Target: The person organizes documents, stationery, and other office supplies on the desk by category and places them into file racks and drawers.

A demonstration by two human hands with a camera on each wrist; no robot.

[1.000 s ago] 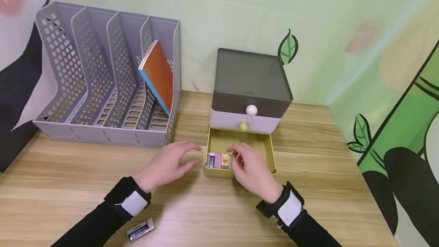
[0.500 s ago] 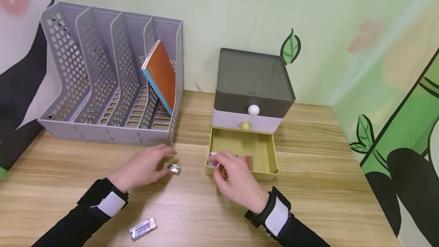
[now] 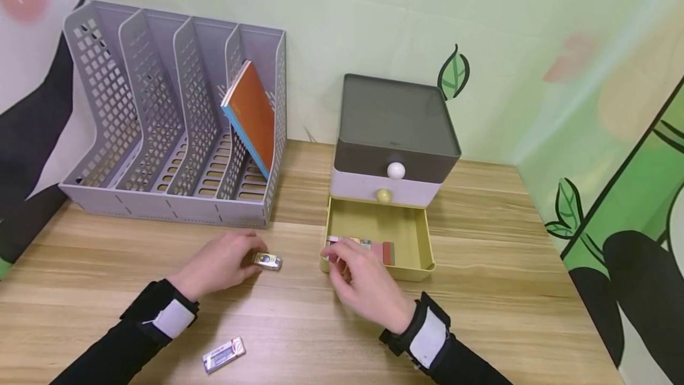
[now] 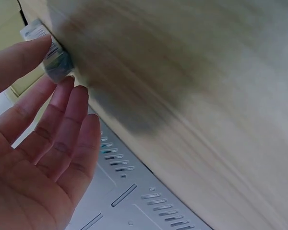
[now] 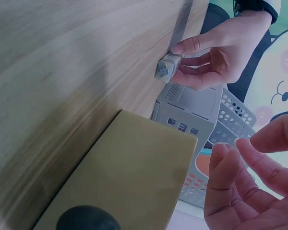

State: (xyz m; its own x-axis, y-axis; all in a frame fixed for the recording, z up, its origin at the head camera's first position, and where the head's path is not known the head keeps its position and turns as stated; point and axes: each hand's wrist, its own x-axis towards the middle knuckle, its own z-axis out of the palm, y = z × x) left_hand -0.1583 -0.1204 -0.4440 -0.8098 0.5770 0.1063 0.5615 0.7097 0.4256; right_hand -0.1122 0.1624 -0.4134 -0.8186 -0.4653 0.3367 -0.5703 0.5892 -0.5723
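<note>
My left hand pinches one end of a small wrapped eraser between thumb and fingers, low over the table left of the drawer. The left wrist view shows the thumb across this eraser and the fingertips at its other side. My right hand hovers at the front left of the pulled-out yellow drawer, fingers bent. Nothing shows between its thumb and fingers in the right wrist view. Several small erasers lie along the drawer's front, partly hidden by this hand.
Another eraser lies near the table's front edge. Above the drawer stands the rest of the box, its dark and lilac drawers pushed in. A grey-purple file rack holding an orange notebook stands at back left.
My left hand moved left from the drawer, and an eraser now sits by its fingers; lately the fingers closed on it. My right hand shifted left along the drawer's front, uncovering a red eraser.
</note>
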